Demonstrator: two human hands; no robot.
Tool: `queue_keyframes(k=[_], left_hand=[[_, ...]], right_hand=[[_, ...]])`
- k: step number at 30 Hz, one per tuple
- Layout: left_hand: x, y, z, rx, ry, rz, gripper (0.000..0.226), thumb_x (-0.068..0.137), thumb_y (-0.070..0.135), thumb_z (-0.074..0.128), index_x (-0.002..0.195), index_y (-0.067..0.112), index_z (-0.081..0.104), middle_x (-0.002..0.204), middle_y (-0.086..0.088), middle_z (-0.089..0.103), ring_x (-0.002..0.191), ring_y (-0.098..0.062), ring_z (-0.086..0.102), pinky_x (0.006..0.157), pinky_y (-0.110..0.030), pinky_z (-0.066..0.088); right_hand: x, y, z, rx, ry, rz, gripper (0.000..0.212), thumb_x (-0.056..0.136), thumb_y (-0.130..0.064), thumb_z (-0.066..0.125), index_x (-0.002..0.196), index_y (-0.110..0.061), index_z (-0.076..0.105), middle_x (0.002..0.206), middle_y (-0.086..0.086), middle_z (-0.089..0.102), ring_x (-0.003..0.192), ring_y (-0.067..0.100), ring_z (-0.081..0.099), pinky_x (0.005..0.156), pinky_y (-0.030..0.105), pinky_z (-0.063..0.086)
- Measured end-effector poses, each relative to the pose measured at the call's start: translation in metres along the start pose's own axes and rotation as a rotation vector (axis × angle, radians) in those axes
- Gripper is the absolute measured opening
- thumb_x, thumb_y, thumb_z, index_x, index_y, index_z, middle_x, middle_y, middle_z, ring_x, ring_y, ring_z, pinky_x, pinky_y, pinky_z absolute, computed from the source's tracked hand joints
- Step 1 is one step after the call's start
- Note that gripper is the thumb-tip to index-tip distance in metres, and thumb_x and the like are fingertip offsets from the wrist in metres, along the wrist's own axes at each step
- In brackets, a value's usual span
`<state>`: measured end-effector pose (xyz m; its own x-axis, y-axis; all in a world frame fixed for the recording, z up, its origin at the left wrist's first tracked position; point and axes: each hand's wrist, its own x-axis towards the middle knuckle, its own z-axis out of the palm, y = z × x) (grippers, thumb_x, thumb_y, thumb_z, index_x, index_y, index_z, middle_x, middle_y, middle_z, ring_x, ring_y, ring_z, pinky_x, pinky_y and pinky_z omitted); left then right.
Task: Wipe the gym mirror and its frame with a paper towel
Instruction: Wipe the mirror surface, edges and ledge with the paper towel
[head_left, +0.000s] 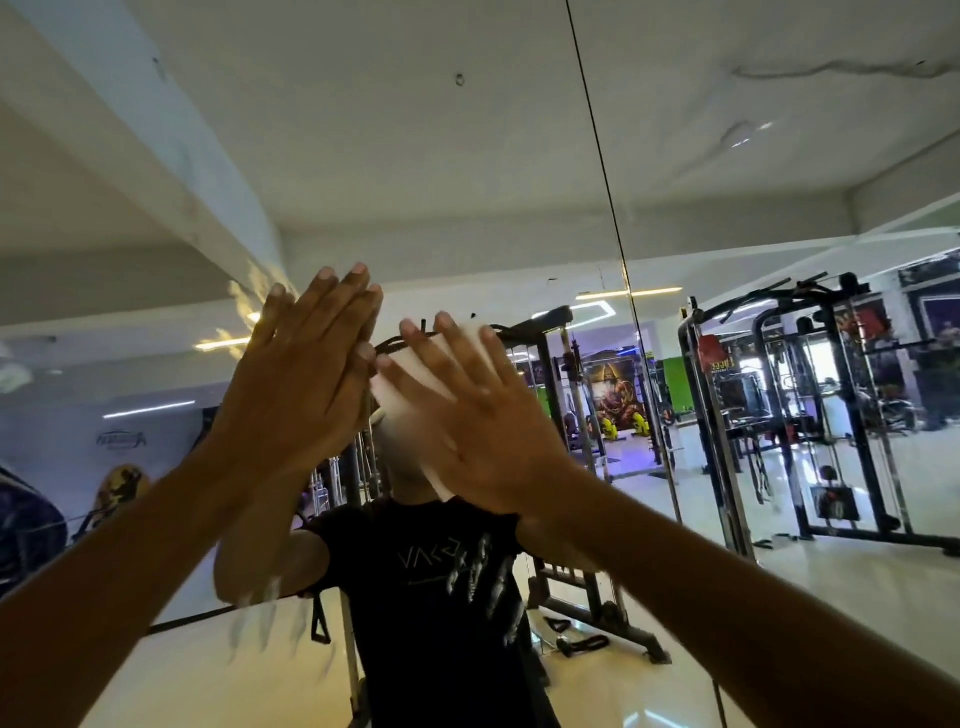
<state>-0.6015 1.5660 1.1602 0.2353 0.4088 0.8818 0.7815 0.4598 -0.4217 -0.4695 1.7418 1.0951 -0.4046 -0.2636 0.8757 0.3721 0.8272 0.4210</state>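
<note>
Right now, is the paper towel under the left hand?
No. The paper towel sits under the flat fingers of the right hand, pressed to the mirror; the left hand lies flat with nothing under it.

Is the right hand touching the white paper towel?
Touching. In the head view the right hand lies flat with straight fingers over the paper towel, pressing it against the mirror; no gap shows.

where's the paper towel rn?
Head view, centre: the paper towel is pressed flat on the mirror under the right hand, just right of the left hand.
</note>
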Motion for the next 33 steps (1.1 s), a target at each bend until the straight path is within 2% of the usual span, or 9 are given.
queue_keyframes(k=[3,6,8,12,18,23,25,30,33], left_hand=[[-0.004,-0.001,-0.004,-0.001,-0.028,0.004,0.061,0.111,0.033,0.031,0.169,0.015,0.037,0.18,-0.004,0.027,0.168,-0.025,0.019,0.135,-0.06,0.013],[-0.006,-0.006,-0.007,0.011,-0.03,-0.008,0.06,0.112,0.034,0.029,0.169,0.014,0.038,0.179,-0.007,0.029,0.168,-0.028,0.02,0.134,-0.063,0.014],[-0.008,-0.009,-0.01,0.013,-0.019,-0.038,0.06,0.113,0.035,0.028,0.169,0.014,0.038,0.178,-0.007,0.03,0.167,-0.027,0.021,0.134,-0.063,0.014],[-0.009,-0.018,-0.014,0.054,-0.018,0.001,0.061,0.112,0.032,0.028,0.168,0.013,0.04,0.178,-0.008,0.031,0.167,-0.028,0.022,0.133,-0.063,0.014],[-0.016,-0.02,-0.016,-0.001,0.009,-0.044,0.058,0.113,0.031,0.03,0.167,0.011,0.04,0.177,-0.009,0.032,0.166,-0.03,0.023,0.134,-0.064,0.015],[-0.02,-0.045,-0.021,0.04,-0.011,-0.109,0.06,0.114,0.038,0.025,0.17,0.017,0.036,0.179,-0.005,0.027,0.167,-0.027,0.021,0.134,-0.062,0.015],[-0.022,-0.055,-0.024,0.04,-0.01,-0.094,0.06,0.114,0.038,0.025,0.17,0.017,0.036,0.179,-0.005,0.027,0.167,-0.027,0.022,0.134,-0.062,0.014],[-0.033,-0.072,-0.026,-0.023,0.067,-0.076,0.058,0.113,0.031,0.031,0.168,0.013,0.041,0.177,-0.007,0.032,0.166,-0.028,0.026,0.135,-0.058,0.011],[-0.04,-0.085,-0.03,-0.03,0.102,-0.059,0.058,0.113,0.029,0.031,0.166,0.01,0.043,0.176,-0.009,0.034,0.165,-0.031,0.027,0.134,-0.062,0.013]], right_hand=[[0.024,0.05,-0.011,-0.008,0.082,0.227,0.07,0.114,-0.062,0.008,0.177,-0.033,0.014,0.186,0.003,0.0,0.172,0.03,-0.004,0.137,0.061,0.003],[0.051,0.061,-0.018,0.015,0.14,0.468,0.067,0.116,-0.059,0.016,0.177,-0.032,0.007,0.186,0.005,-0.005,0.171,0.034,-0.007,0.136,0.063,0.0],[0.052,0.026,-0.008,0.007,0.131,0.38,0.068,0.117,-0.057,0.022,0.178,-0.03,0.009,0.186,0.007,-0.004,0.171,0.035,-0.007,0.135,0.064,0.001],[0.025,-0.007,0.003,0.001,0.04,-0.034,0.065,0.117,-0.056,0.029,0.176,-0.032,0.019,0.186,0.006,0.003,0.171,0.031,-0.005,0.136,0.061,0.0],[0.074,0.034,-0.01,-0.004,0.166,0.406,0.067,0.116,-0.059,0.017,0.177,-0.032,0.007,0.186,0.006,-0.005,0.171,0.034,-0.006,0.136,0.063,0.001],[0.054,-0.023,0.007,0.03,0.101,0.031,0.065,0.117,-0.055,0.028,0.176,-0.031,0.018,0.186,0.005,0.002,0.171,0.032,-0.005,0.137,0.06,-0.002],[0.064,-0.007,0.004,-0.017,0.102,0.067,0.066,0.116,-0.058,0.024,0.177,-0.033,0.014,0.186,0.004,-0.001,0.171,0.03,-0.006,0.137,0.061,-0.001],[0.101,-0.001,-0.008,0.008,0.178,0.452,0.068,0.116,-0.059,0.017,0.177,-0.032,0.005,0.185,0.005,-0.008,0.171,0.034,-0.009,0.136,0.062,-0.002],[0.089,-0.07,0.01,-0.007,0.135,0.183,0.066,0.117,-0.055,0.025,0.177,-0.03,0.015,0.186,0.007,-0.002,0.171,0.034,-0.007,0.136,0.063,0.001]])
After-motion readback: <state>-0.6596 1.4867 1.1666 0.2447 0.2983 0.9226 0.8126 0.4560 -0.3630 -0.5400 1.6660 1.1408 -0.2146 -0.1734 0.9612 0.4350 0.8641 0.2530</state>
